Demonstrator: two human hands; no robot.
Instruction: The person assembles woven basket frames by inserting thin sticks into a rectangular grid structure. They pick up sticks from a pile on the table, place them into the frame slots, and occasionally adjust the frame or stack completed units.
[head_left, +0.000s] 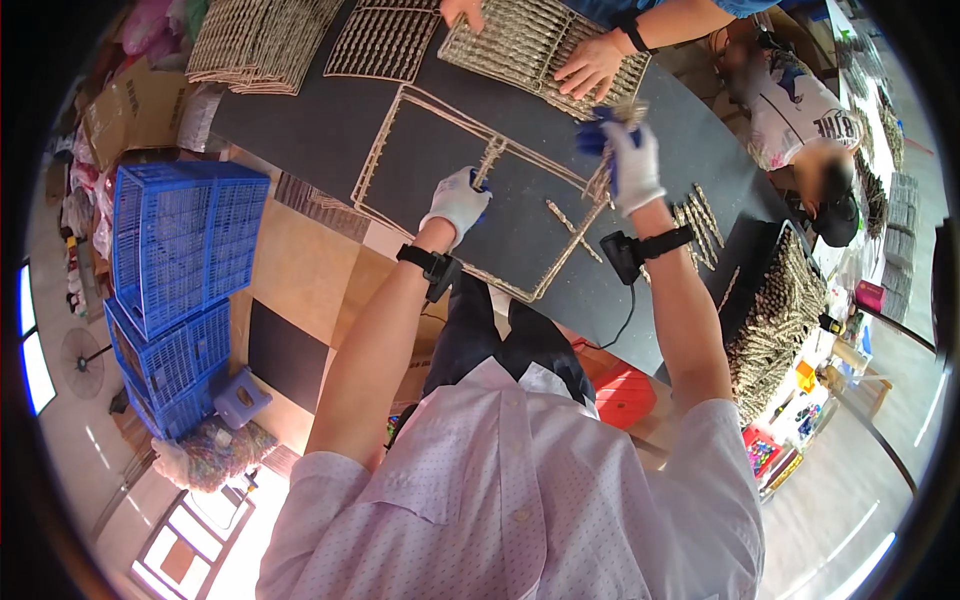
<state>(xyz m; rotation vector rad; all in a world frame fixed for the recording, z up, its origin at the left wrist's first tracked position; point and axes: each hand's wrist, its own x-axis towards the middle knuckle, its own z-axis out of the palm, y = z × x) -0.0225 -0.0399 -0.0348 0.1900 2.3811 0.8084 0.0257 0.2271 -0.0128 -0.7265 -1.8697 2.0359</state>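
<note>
Far to the left of the fingers stand stacked blue crates (165,240), off the table (300,130); beyond the fingers, up and to the left, a pile of beaded panels (262,45) lies with its edges roughly lined up, which probably saves room. A wire frame (378,147) lies flat around and under the left fingers, its near corner reaching past the table's front edge, perhaps so that its bars stay within easy reach. The gloved left hand (457,205) has its fingers closed around one twisted rod (489,157), pinched near its lower end so that the upper end is free against the frame's far bar. Past both hands, a co-worker's hand (592,65) rests on a filled panel (520,45), seemingly steadying it. Between the two gloved hands, a loose rod (572,230) lies across the frame's side. The gloved right hand (637,165) seems to grasp a few rods upright, but blur hides how tightly. Just right of its fingers, spare rods (700,228) are spread singly, likely for easy picking; farther right, a heaped bin (775,315) stands close as a supply.
</note>
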